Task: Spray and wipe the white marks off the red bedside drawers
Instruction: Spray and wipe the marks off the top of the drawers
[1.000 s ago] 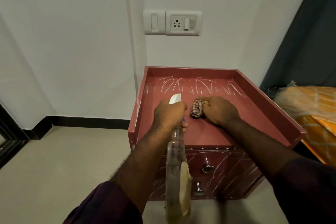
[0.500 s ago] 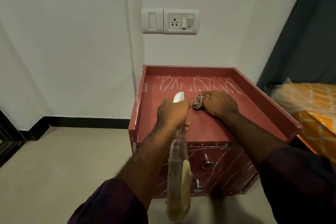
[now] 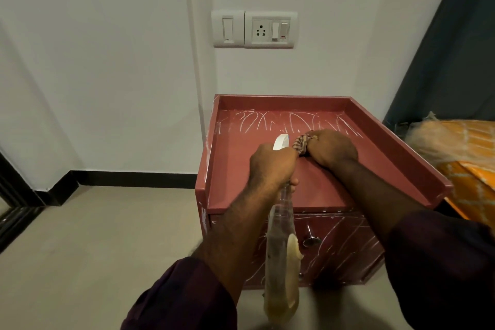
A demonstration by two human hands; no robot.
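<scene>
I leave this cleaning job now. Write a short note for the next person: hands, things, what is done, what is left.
Left hand grips the spray bottle, nozzle forward.
Right hand presses the bunched cloth on the top of the red drawers.
Done: near part of the top looks free of marks.
Left: white marks along the top's back and over the drawer front.

red drawers (image 3: 235, 169): white-scribbled | spray bottle (image 3: 281, 249): clear, nozzle forward | cloth (image 3: 301, 143): bunched on top
</scene>
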